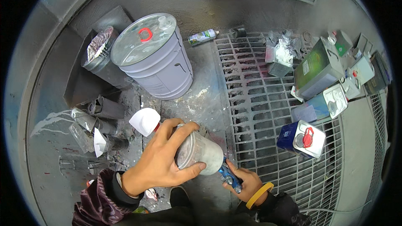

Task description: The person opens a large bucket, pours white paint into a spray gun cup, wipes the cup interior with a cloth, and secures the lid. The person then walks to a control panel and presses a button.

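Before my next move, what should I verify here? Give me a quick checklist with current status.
1. Left hand gripping the cup: ok.
2. Right hand gripping the blue spray gun: ok.
3. Cup locked firmly to the gun: cannot tell; they meet, but the joint is unclear.
4. Cup's fill level: cannot tell.
5. Big bucket upright: ok.
6. Spray can upright: not ok, lying on its side.

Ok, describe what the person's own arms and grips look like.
The left grip and right grip are ungloved. The left sleeve is glossy dark maroon with a lighter pattern, ending in a black cuff; the right sleeve looks black with faint pale markings. A yellow wristband is worn on that side.
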Demonstrator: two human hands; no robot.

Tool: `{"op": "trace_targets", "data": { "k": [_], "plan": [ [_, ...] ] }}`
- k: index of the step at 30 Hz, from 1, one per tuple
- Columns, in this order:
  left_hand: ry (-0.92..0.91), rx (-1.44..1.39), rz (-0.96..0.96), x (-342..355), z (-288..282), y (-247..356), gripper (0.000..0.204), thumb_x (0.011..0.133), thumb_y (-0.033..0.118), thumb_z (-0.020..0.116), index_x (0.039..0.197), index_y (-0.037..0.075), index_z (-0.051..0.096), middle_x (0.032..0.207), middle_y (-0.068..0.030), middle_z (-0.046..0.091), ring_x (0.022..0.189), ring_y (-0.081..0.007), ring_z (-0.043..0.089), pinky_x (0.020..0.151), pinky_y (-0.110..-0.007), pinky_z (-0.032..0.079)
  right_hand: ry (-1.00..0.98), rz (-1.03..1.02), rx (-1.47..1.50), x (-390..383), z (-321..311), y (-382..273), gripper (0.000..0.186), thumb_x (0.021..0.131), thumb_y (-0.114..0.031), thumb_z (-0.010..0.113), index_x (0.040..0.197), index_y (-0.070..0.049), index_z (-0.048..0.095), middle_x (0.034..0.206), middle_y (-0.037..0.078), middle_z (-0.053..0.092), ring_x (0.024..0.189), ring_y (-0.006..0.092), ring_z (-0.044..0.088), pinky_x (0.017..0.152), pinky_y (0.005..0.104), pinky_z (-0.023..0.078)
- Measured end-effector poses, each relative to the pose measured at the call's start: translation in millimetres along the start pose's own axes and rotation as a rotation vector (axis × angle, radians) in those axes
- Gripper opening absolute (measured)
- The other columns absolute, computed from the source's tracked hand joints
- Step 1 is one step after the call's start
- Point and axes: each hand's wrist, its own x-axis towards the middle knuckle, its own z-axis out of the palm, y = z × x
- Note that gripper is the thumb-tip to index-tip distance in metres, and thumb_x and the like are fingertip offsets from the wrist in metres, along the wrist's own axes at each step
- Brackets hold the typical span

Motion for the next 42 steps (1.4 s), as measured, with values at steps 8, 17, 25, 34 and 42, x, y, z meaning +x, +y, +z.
{"op": "trace_targets", "data": {
  "k": [8, 17, 25, 34, 42],
  "plan": [
    [0.042, -0.333, 0.208, 3.9, -19.8, -10.1, 0.118, 0.069, 0.051, 0.091, 0.157, -0.001, 0.033, 0.151, -0.0249, 0.047, 0.136, -0.0404, 0.052, 0.114, -0.046, 0.04, 0.03, 0.039, 0.147, 1.9, -25.6, -15.1, 0.065, 0.098, -0.033, 0.072, 0.148, 0.003, 0.051, 0.124, 0.024, 0.071, 0.111, 0.0262, 0.072, 0.094, 0.0358, 0.055],
    [-0.195, -0.905, 0.007, -16.3, 150.7, -29.0, 0.099, 0.085, 0.034, 0.088, 0.157, -0.001, 0.03, 0.153, -0.019, 0.044, 0.137, -0.0308, 0.05, 0.115, -0.043, 0.041, 0.057, -0.104, 0.439, 65.0, -85.4, -131.1, 0.062, 0.104, -0.056, 0.053, 0.132, -0.001, 0.057, 0.113, 0.009, 0.066, 0.077, 0.0144, 0.058, 0.07, 0.029, 0.048],
    [-0.252, -1.423, -0.326, -14.3, 274.1, -38.1, 0.033, 0.1, 0.023, 0.072, 0.12, -0.002, 0.067, 0.116, -0.0114, 0.07, 0.118, -0.0233, 0.063, 0.106, -0.037, 0.047, 0.472, -0.794, 0.894, 108.4, -121.8, -264.9, 0.084, 0.104, -0.07, 0.03, 0.157, -0.005, 0.035, 0.135, 0.026, 0.06, 0.055, 0.0149, 0.054, 0.051, 0.0275, 0.046],
    [-0.261, -0.598, -0.306, -80.9, 240.0, -95.8, 0.045, 0.092, 0.044, 0.073, 0.09, -0.001, 0.066, 0.082, -0.019, 0.072, 0.076, -0.0372, 0.071, 0.069, -0.045, 0.054, 0.988, -0.289, 0.22, -6.1, -221.1, -190.8, 0.068, 0.107, -0.065, 0.035, 0.138, -0.009, 0.054, 0.111, 0.008, 0.072, 0.049, 0.0112, 0.044, 0.046, 0.0235, 0.035],
    [-0.372, -0.534, -0.192, -183.8, 251.7, -95.1, 0.043, 0.096, 0.048, 0.066, 0.099, 0.005, 0.066, 0.081, -0.0194, 0.069, 0.076, -0.0415, 0.067, 0.069, -0.049, 0.053, 0.364, 1.106, -0.369, -61.1, -66.2, 56.2, 0.051, 0.091, -0.05, 0.076, 0.09, 0.001, 0.076, 0.067, 0.014, 0.07, 0.066, 0.0246, 0.071, 0.059, 0.0432, 0.053]
  ]
}}
